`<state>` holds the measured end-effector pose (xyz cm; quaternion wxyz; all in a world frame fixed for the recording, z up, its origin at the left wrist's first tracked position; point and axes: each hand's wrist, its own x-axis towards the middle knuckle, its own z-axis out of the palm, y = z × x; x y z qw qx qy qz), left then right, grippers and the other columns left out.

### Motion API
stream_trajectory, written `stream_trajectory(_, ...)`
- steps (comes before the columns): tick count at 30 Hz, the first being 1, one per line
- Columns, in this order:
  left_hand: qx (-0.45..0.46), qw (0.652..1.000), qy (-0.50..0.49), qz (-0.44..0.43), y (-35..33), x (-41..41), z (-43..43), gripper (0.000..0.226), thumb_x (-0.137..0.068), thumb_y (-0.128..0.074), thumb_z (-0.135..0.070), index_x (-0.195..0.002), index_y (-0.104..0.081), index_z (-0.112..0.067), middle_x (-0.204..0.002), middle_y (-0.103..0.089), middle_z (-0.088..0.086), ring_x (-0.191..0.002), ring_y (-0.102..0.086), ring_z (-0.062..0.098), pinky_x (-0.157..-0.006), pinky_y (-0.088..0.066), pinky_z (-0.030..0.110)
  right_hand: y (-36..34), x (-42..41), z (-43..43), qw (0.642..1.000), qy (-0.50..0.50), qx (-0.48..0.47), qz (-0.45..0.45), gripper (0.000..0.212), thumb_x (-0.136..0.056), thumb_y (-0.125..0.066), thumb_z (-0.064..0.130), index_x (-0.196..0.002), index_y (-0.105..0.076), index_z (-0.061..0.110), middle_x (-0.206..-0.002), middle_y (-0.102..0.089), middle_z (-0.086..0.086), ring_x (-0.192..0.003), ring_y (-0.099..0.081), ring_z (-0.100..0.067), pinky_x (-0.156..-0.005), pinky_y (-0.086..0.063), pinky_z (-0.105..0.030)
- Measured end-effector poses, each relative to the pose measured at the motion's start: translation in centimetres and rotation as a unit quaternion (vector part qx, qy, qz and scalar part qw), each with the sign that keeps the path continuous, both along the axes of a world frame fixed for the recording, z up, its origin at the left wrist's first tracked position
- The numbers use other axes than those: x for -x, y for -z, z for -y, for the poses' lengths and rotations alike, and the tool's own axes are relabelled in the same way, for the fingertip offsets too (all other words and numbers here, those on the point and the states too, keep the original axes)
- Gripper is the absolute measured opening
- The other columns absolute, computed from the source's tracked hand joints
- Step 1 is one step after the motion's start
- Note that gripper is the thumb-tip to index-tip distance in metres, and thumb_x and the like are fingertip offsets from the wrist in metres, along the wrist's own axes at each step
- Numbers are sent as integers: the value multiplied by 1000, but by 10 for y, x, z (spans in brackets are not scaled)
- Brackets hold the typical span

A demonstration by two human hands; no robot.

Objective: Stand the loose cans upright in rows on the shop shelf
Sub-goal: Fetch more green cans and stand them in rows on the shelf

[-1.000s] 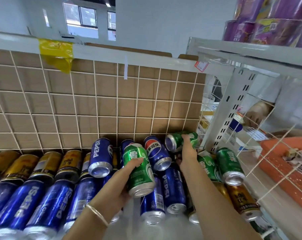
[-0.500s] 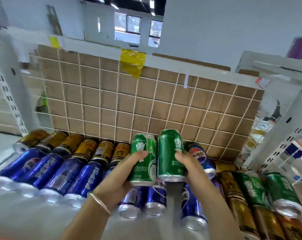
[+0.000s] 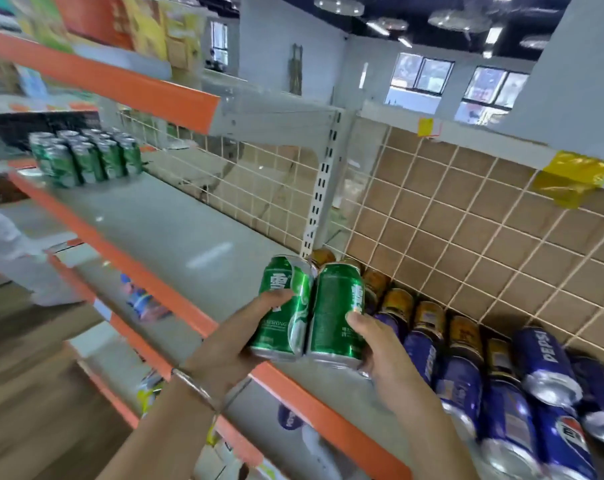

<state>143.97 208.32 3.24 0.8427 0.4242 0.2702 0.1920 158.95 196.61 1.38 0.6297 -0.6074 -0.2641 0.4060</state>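
Left hand [image 3: 224, 344] wrapped round one green can [image 3: 283, 308]; right hand [image 3: 385, 355] wrapped round a second green can [image 3: 337, 311]. Cans upright, touching, held above the shelf's [image 3: 175, 233] orange front edge. Step: carrying. Next, probably: set both beside the standing green block [image 3: 85, 157] at the far left end. Pile of lying cans [image 3: 494, 375] remains at right.

- Bare left forearm [image 3: 162, 431], no sleeve in view, entering from 7 o'clock.
- Thin silver metal bangle [image 3: 203, 389] circling the left wrist (a plain, narrow band).
- Left hand [image 3: 224, 344] bare of rings or gloves.
- Right hand [image 3: 387, 358] and forearm likewise unclothed, entering from 5 o'clock.
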Motion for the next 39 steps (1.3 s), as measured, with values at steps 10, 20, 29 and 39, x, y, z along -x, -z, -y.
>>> stream_trajectory(10, 20, 978, -209, 19, 11, 153, -79, 48, -73, -66, -28, -115, -66, -4, -112, -70, 17, -99, -70, 29, -72, -61, 33, 14, 128, -140, 979, -199, 21, -40, 72, -55, -78, 55, -111, -69, 11, -109, -68, -26, -100, -64, -44, -95, -46, -58)
stream_trajectory(20, 39, 951, -307, 6, 32, 218, -162, 45, -84, -64, -29, -115, -65, 2, -113, -69, 20, -112, -63, 35, -105, -43, 47, 23, 180, -267, 953, -301, 34, -4, 44, -62, -66, 42, -95, -72, 13, -96, -74, -13, -83, -72, -23, -74, -56, -32)
stream_trajectory(29, 2, 956, -292, -26, 35, 227, -301, 52, -71, -73, -25, -113, -64, 4, -110, -70, 21, -108, -65, 36, -104, -44, 50, 22, 177, -408, 942, -327, 39, 62, 48, -64, -68, 41, -103, -69, 13, -95, -74, -12, -85, -72, -29, -70, -58, -43)
stream_trajectory(39, -79, 948, -304, -40, 48, 211, -431, 39, -67, -79, -11, -104, -68, -3, -101, -73, 17, -87, -71, 27, -73, -57, 32, 25, 170, -517, 963, -235, 32, 127, 9, -83, -68, 17, -92, -70, 15, -86, -76, -2, -79, -71, -12, -66, -53, -21)
